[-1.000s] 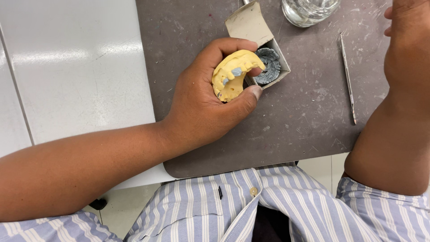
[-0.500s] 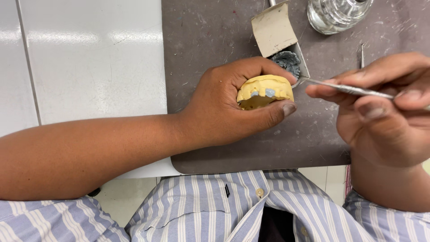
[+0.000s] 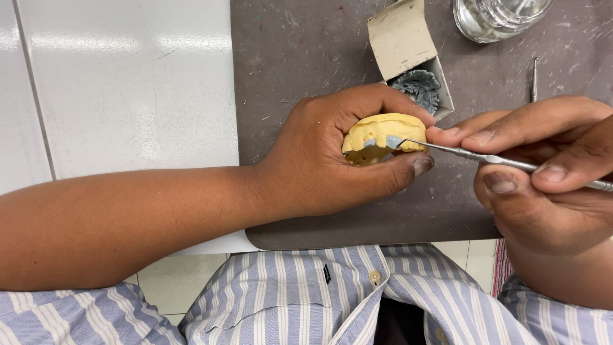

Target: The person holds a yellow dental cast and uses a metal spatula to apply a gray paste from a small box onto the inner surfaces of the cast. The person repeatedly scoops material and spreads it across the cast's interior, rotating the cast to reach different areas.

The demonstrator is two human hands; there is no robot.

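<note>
Yellow dental cast (image 3: 383, 135) sits gripped in the left hand (image 3: 332, 160) above the grey desk (image 3: 287, 64). A second ago the right hand (image 3: 549, 172) was empty; now it pinches a thin metal tool (image 3: 485, 158), tip touching the cast's grey-blue tooth.

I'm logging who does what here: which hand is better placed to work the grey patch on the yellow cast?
The right hand, probably. It grips the thin metal tool like a pen, tip already at the grey patch. The left hand is wrapped around the cast, steadying it.
</note>
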